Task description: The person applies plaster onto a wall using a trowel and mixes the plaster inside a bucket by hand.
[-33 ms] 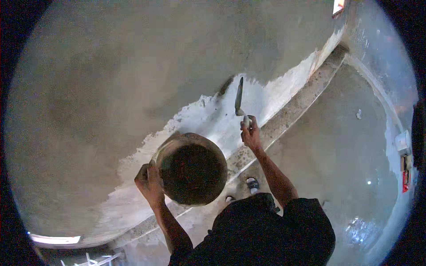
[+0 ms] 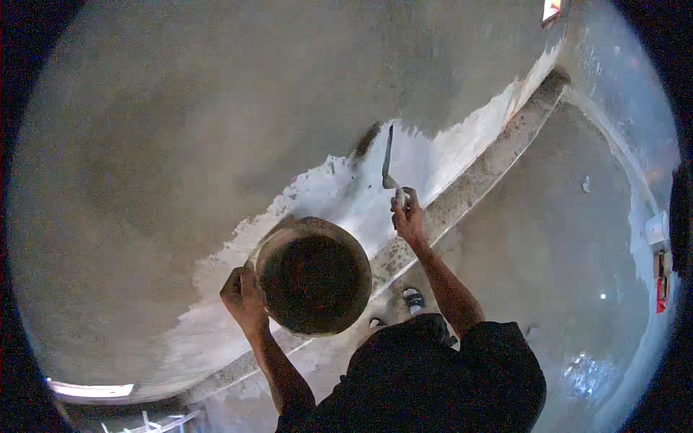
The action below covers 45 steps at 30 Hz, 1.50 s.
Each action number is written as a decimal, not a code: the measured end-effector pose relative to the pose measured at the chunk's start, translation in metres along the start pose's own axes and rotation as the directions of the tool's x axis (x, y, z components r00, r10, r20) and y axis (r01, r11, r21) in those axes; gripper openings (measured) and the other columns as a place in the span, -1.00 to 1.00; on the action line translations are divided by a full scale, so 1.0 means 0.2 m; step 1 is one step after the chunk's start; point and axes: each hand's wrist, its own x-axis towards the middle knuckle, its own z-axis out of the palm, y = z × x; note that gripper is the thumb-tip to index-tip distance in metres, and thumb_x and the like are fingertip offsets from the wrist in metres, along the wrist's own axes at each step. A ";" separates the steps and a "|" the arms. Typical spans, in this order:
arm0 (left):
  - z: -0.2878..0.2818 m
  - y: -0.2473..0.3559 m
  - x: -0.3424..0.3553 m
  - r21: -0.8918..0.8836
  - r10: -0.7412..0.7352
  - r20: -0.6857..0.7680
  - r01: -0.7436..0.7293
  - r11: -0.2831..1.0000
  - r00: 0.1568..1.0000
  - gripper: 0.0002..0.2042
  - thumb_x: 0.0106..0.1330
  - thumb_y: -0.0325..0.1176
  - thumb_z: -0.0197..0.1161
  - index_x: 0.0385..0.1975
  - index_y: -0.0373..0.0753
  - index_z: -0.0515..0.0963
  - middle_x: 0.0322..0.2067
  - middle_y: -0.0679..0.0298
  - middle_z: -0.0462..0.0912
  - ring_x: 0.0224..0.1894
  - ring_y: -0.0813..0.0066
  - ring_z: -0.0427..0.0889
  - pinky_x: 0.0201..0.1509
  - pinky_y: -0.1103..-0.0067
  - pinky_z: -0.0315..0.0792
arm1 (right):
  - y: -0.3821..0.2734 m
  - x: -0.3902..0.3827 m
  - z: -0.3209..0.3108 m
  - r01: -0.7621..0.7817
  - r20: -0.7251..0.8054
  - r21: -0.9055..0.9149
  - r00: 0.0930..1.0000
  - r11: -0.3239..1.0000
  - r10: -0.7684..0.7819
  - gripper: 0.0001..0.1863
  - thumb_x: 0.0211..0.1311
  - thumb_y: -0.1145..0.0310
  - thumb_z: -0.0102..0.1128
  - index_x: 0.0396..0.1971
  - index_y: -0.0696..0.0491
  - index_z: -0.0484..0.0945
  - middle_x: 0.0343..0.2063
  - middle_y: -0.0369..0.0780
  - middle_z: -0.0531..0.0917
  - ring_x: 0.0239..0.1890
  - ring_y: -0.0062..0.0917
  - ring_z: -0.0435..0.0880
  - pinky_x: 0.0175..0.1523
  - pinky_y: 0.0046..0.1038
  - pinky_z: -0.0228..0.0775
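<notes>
My left hand (image 2: pixel 246 297) grips the left side of a round, dark bucket (image 2: pixel 312 283), its fingers closed at the rim. The inside of the bucket is too dark to make out. My right hand (image 2: pixel 408 216) is closed around the pale handle of a trowel (image 2: pixel 388 159). The narrow blade points away from me and shows nearly edge-on, in front of the white patch on the wall. Whether the blade touches the wall I cannot tell.
A grey wall (image 2: pixel 180 130) fills the upper left, with a white uneven band (image 2: pixel 361 187) along its lower part. A raised ledge (image 2: pixel 498 162) runs along its foot. My sandalled foot (image 2: pixel 413 299) is beside it. At far right stand a white container (image 2: pixel 655 228) and a red object (image 2: pixel 662 294).
The trowel blade has turned slightly and looks thinner. The bucket and my left hand have shifted a touch to the right in the view; both grips are the same.
</notes>
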 end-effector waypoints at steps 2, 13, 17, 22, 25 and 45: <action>0.01 -0.02 0.03 0.012 0.023 0.004 -0.023 1.000 1.000 -0.72 0.16 -0.33 0.07 -0.77 -0.24 0.31 -0.78 0.47 0.20 -0.70 0.77 0.13 -0.68 0.73 -0.03 | 0.10 0.05 0.04 0.163 -0.040 0.009 0.986 0.987 -0.163 -0.73 0.16 0.36 -0.07 -0.13 0.06 0.26 -0.65 -0.34 0.43 -0.77 -0.80 0.28 -0.69 -0.70 0.13; 0.05 -0.02 0.00 0.049 -0.015 -0.081 0.019 0.999 0.997 -0.68 0.16 -0.26 0.06 -0.80 -0.18 0.24 -0.81 0.47 0.14 -0.79 0.72 0.07 -0.74 0.69 -0.08 | 0.21 0.21 0.22 0.196 -0.246 -0.232 0.936 0.953 -0.253 -0.75 0.15 0.35 0.01 -0.24 0.15 0.28 -0.67 -0.32 0.38 -0.68 -0.73 0.29 -0.61 -0.62 0.15; 0.04 -0.06 0.03 0.071 0.026 -0.059 -0.021 0.997 0.998 -0.67 0.17 -0.24 0.06 -0.79 -0.18 0.24 -0.82 0.48 0.14 -0.80 0.75 0.07 -0.76 0.72 -0.08 | 0.25 0.26 0.29 0.285 -0.216 -0.399 0.895 0.872 -0.391 -0.69 0.11 0.35 0.05 -0.19 0.17 0.31 -0.66 -0.19 0.41 -0.67 -0.56 0.33 -0.56 -0.54 0.21; 0.04 -0.04 0.04 0.057 -0.023 -0.070 0.027 0.998 0.997 -0.67 0.18 -0.25 0.05 -0.80 -0.18 0.22 -0.83 0.46 0.13 -0.81 0.76 0.06 -0.78 0.71 -0.11 | 0.37 0.09 0.29 0.306 -0.060 -0.485 0.923 0.819 -0.381 -0.68 0.07 0.38 0.08 -0.17 0.17 0.33 -0.65 -0.12 0.45 -0.64 -0.53 0.40 -0.50 -0.52 0.31; 0.05 -0.04 0.05 0.025 -0.001 -0.053 0.002 1.000 0.999 -0.67 0.18 -0.26 0.05 -0.80 -0.19 0.22 -0.83 0.45 0.14 -0.82 0.75 0.06 -0.78 0.71 -0.12 | 0.46 0.09 0.19 0.281 -0.054 -0.414 0.942 0.866 -0.331 -0.69 0.11 0.34 0.05 -0.16 0.15 0.32 -0.65 -0.22 0.46 -0.60 -0.62 0.45 -0.49 -0.56 0.32; 0.05 -0.08 0.08 0.040 -0.022 -0.060 0.024 0.999 0.998 -0.67 0.16 -0.26 0.04 -0.81 -0.21 0.22 -0.80 0.45 0.13 -0.77 0.73 0.05 -0.73 0.67 -0.11 | 0.24 0.17 0.20 0.105 -0.035 -0.207 0.993 0.973 -0.115 -0.75 0.12 0.35 0.03 -0.23 0.14 0.34 -0.72 -0.29 0.42 -0.67 -0.74 0.34 -0.56 -0.63 0.23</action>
